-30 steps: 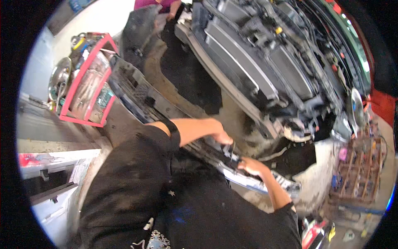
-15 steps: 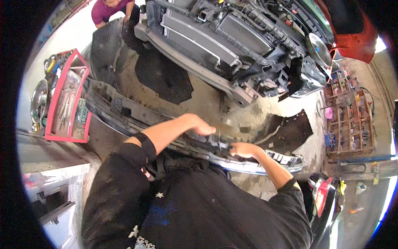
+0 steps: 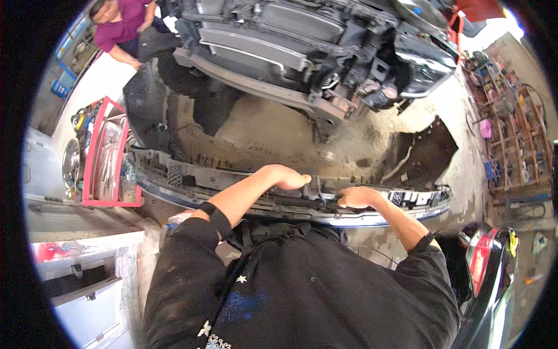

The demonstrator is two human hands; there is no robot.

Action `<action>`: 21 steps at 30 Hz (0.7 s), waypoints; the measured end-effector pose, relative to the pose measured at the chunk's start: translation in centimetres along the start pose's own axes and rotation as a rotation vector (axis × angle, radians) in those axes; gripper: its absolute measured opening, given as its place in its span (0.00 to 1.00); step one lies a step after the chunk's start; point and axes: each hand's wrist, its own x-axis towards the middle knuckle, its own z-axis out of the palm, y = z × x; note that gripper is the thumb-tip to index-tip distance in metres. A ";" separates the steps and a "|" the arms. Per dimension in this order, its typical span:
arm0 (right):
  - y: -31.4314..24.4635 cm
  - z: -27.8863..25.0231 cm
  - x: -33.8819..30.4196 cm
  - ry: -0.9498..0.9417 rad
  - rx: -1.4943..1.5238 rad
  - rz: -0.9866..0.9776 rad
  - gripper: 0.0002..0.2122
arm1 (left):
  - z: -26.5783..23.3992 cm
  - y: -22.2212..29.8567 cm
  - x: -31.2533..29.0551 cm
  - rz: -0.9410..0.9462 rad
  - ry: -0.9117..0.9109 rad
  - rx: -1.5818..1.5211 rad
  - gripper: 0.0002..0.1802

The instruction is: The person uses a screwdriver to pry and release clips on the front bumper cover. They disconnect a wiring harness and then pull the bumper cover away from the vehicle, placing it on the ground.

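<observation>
A long car bumper (image 3: 197,177) stretches crosswise in front of me, its hollow inner side facing up and its pale blue-edged rim nearest my body. Near its middle, my left hand (image 3: 290,177) is closed, its fingers bent down around a grey part of the bumper. A short way to the right, my right hand (image 3: 357,198) is closed on the bumper's inner structure, knuckles up. Most fingertips are hidden beneath the hands. Between the hands, a small grey bracket-like piece shows.
Beyond stands a car front with its crossbeam (image 3: 250,78) and radiator (image 3: 302,22) exposed. Dark liners (image 3: 421,151) lie around the bumper. A red tool rack (image 3: 113,200) stands left, a parts shelf (image 3: 508,139) right. A co-worker (image 3: 125,26) crouches at far left; a car's tail light (image 3: 481,262) is behind right.
The view has shifted, so the car front sits higher and the co-worker shows more fully. Both hands remain at the middle of the bumper, in nearly the same pose.
</observation>
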 end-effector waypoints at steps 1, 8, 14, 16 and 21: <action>0.0 0.7 -1.1 0.083 0.042 -0.003 0.15 | 0.6 1.0 -0.3 -0.008 0.021 -0.016 0.42; -2.0 7.8 -5.3 0.231 0.096 0.243 0.12 | 7.5 5.9 -2.5 0.035 0.103 0.064 0.40; -3.8 11.9 -10.6 0.197 0.004 0.179 0.12 | 13.7 10.0 -4.2 0.013 0.172 0.042 0.40; -3.1 12.5 -12.1 0.132 -0.017 0.116 0.11 | 14.3 11.4 -3.6 0.000 0.178 0.012 0.41; 2.3 16.0 -14.6 0.162 -0.009 0.013 0.11 | 15.7 15.1 0.6 0.024 0.127 -0.020 0.39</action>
